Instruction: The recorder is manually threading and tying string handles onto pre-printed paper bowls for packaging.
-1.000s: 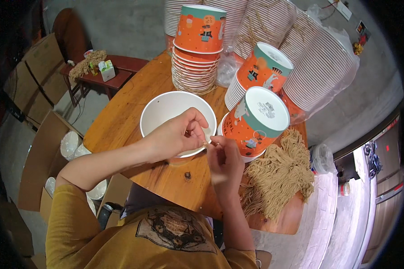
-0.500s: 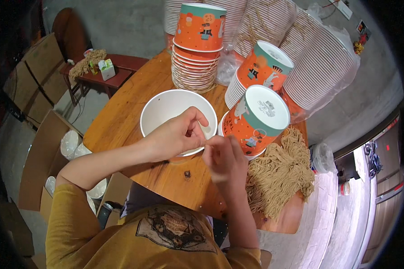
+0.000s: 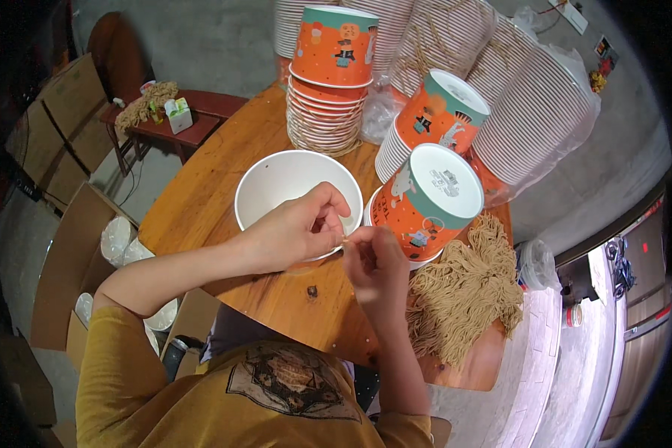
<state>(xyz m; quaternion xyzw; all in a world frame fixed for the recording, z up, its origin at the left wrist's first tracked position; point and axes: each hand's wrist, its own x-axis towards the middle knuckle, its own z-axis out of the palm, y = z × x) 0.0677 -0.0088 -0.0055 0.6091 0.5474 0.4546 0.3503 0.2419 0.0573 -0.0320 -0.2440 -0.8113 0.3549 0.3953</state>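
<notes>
A white paper bucket (image 3: 269, 187) stands mouth up on the wooden table in front of me. Over its near right rim, my left hand (image 3: 306, 228) pinches thumb against index finger. My right hand (image 3: 377, 261) pinches too, its fingertips meeting the left ones. A short bit of tan string (image 3: 344, 240) shows between the fingertips; the rest of it is hidden. Right beside my hands, an upside-down stack of orange and green printed paper buckets (image 3: 418, 216) stands close to the white one. A heap of loose tan string (image 3: 467, 291) lies nearest my right forearm.
Behind the bucket rises a tall bucket stack (image 3: 334, 48) with string round its lower part. Another inverted stack (image 3: 440, 112) and long plastic-wrapped stacks (image 3: 537, 112) fill the back right. A cardboard box (image 3: 71, 261) with white buckets stands at left, a red bench (image 3: 209, 104) beyond.
My right hand has shifted slightly, its fingers curling in closer. The left hand keeps its pinch in nearly the same place. The buckets and string heap stay put.
</notes>
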